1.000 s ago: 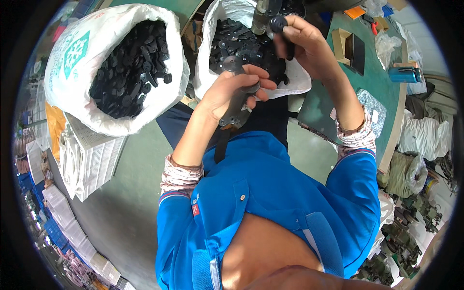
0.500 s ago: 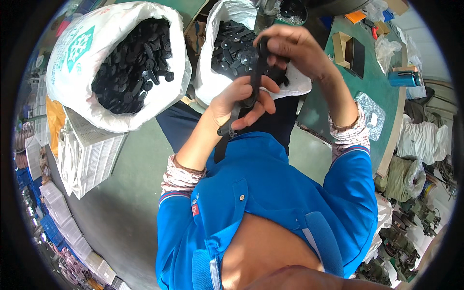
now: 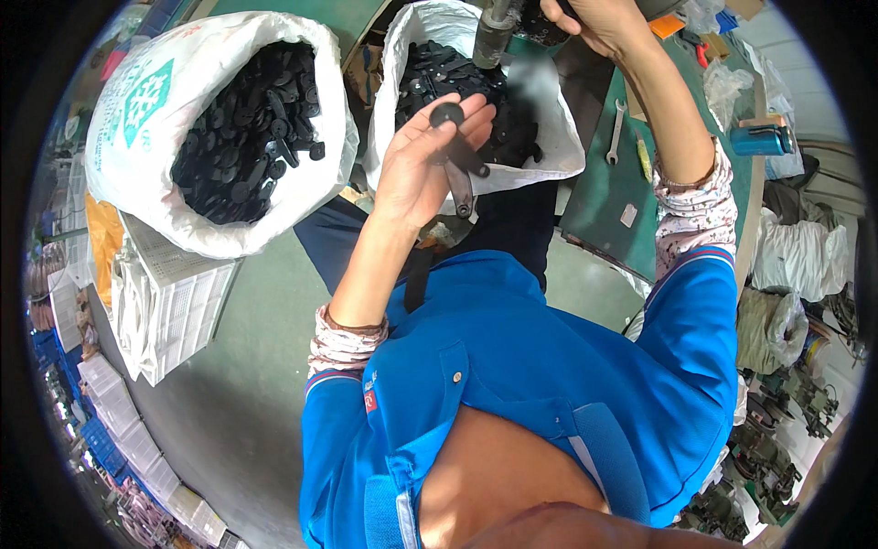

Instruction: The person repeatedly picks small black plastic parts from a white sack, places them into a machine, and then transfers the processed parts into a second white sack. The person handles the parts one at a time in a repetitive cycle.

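My left hand (image 3: 413,174) is palm up over the front of the middle white bag (image 3: 560,151). Flat black plastic pieces with round ends (image 3: 448,114) lie in its curled fingers, and one points down past the fingertips. At the top edge, beside a grey metal machine shaft (image 3: 495,38), my right hand (image 3: 605,23) has its fingers bent around something dark, partly cut off by the frame. Many similar black pieces (image 3: 439,69) fill the middle bag. A blurred dark shape (image 3: 535,82) hangs over that bag's right half.
A larger white bag (image 3: 119,165) of black pieces (image 3: 242,146) stands at the left, beside a white plastic crate (image 3: 187,316). On the green table (image 3: 594,197) at the right lie a wrench (image 3: 616,133), a yellow-handled tool (image 3: 644,158) and a blue container (image 3: 761,140).
My hands have moved apart. The right went up and right from the black piece to the machine; the left rose slightly and turned palm up. The wrench has come into sight.
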Available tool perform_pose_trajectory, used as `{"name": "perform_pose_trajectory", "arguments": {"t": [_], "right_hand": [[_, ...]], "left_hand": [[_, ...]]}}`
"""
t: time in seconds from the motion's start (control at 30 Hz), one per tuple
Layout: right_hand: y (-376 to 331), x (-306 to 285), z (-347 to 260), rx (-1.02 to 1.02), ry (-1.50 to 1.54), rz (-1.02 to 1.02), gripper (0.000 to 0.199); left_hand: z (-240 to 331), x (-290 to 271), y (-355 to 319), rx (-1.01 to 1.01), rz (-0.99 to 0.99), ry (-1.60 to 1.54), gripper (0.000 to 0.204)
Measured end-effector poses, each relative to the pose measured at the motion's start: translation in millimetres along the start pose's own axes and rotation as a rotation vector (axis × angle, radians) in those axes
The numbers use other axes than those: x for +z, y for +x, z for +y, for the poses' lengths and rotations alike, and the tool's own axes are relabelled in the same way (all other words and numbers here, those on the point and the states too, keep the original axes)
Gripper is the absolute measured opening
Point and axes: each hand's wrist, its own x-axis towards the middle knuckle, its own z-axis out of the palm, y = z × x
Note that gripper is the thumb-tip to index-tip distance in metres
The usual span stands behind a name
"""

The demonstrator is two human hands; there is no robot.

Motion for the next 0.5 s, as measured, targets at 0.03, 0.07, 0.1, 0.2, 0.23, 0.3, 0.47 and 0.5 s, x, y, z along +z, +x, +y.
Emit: {"name": "perform_pose_trajectory", "arguments": {"t": [0.03,0.07,0.1,0.2,0.23,0.3,0.47,0.5], "right_hand": [[-0.2,1.3,0.7,0.003,-0.002,0.013,0.025],[-1.4,2.6,1.0,0.005,-0.004,0.026,0.026],[-1.7,3.6,1.4,0.008,-0.007,0.04,0.026],[-3.8,4.7,20.8,0.012,0.07,0.038,0.029],[-4.7,10.6,25.5,0.016,0.089,0.006,0.034],[-18.1,21.2,27.2,0.108,0.164,0.005,0.034],[-100.9,51.4,104.9,0.197,-0.014,-0.231,0.047],[-113.0,61.7,118.5,0.268,0.048,-0.272,0.044]], "left_hand": [[-0.2,-0.2,1.2,0.034,-0.015,-0.035,0.042],[3.5,0.0,2.6,0.049,-0.003,-0.017,0.041],[4.7,0.5,4.4,0.069,0.013,-0.032,0.04],[6.4,4.5,11.1,0.12,0.054,-0.066,0.035],[7.0,1.9,11.7,0.145,0.069,-0.083,0.034],[7.6,-4.8,12.7,0.196,0.099,-0.116,0.033],[1.8,-5.2,21.5,0.332,0.201,-0.025,0.035],[-0.7,-4.5,20.9,0.333,0.197,-0.001,0.036]]}}
